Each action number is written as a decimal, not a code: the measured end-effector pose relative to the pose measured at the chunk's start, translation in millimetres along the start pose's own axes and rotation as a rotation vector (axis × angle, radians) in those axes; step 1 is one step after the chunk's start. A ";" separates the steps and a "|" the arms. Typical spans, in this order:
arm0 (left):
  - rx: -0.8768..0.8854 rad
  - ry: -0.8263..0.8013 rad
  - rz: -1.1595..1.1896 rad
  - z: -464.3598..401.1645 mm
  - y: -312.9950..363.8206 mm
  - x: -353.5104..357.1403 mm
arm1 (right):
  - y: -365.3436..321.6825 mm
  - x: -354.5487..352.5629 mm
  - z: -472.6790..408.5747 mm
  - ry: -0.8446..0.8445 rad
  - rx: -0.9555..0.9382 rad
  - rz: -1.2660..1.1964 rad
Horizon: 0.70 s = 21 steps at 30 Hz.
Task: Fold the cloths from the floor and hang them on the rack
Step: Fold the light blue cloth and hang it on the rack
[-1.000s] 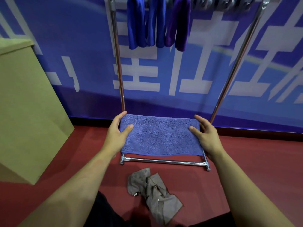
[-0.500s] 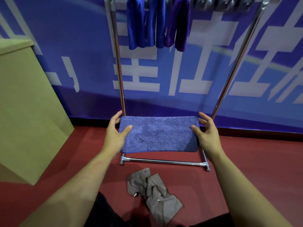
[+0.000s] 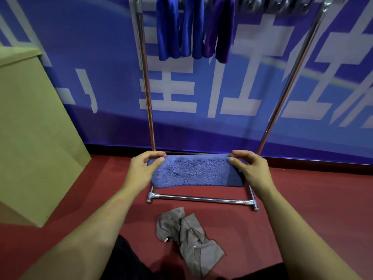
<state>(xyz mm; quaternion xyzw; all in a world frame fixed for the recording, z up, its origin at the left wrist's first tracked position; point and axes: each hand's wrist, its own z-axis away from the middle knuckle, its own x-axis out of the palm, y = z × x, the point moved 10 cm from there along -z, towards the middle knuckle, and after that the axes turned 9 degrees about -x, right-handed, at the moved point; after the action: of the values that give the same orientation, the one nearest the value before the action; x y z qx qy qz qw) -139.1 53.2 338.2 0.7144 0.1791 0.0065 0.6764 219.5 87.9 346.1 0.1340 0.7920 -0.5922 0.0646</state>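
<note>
A blue terry cloth [image 3: 196, 171], folded into a long narrow band, is held level in front of the rack's base. My left hand [image 3: 142, 169] pinches its left end and my right hand [image 3: 249, 168] pinches its right end. A crumpled grey cloth [image 3: 190, 233] lies on the red floor just in front of the rack's bottom bar [image 3: 201, 199]. On the chrome rack's top rail hang two blue cloths [image 3: 167, 29] and a purple cloth [image 3: 221, 29].
The rack's two chrome uprights [image 3: 146, 77] rise on either side of the held cloth, against a blue banner wall. A large tan box [image 3: 34, 126] stands at the left. Red floor [image 3: 312, 199] stretches to the right.
The blue cloth has been folded narrower, from a wide rectangle to a slim band. Both hands shifted from flat on its ends to pinching its top corners.
</note>
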 end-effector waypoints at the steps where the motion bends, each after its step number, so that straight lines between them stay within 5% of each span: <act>1: -0.007 -0.015 -0.009 -0.1 -1.7 1.2 | 0.0 3.4 0.9 -0.042 0.005 0.011; 13: 0.004 -0.077 -0.477 0.6 -4.9 17.7 | 0.4 20.2 2.3 -0.266 -0.061 0.430; 21: -0.016 -0.104 -0.451 -1.5 -9.6 19.7 | -0.6 23.2 0.8 -0.298 -0.131 0.594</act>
<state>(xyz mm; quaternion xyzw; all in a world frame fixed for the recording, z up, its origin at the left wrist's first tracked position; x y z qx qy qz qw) -123.4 60.1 324.5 0.6503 0.2989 -0.1803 0.6747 197.1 90.1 340.3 0.2663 0.7364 -0.5086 0.3578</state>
